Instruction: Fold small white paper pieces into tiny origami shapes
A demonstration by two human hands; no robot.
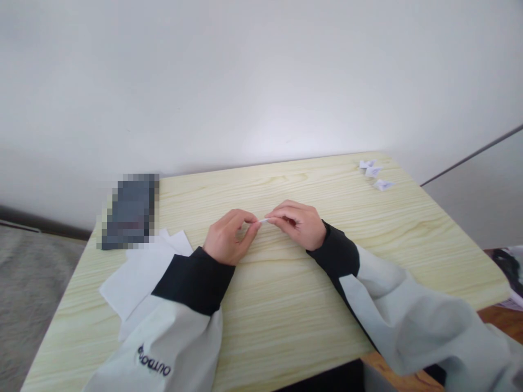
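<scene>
Over the middle of the table, a small, thin piece of folded white paper (263, 220) is pinched between both hands. My left hand (229, 235) grips its left end between thumb and fingertips. On the other end, my right hand (299, 222) closes with thumb and index finger. Only a narrow edge of the paper shows; the fingers cover the rest. Beside my left forearm lie several white paper sheets (137, 275), overlapping and partly hidden by the sleeve.
Several small folded white paper pieces (383, 185) stand at the table's far right corner. A dark flat object, pixelated (131, 212), lies at the far left. The wooden table (278, 321) meets a white wall (253, 81). A black edge (322, 378) shows at the bottom.
</scene>
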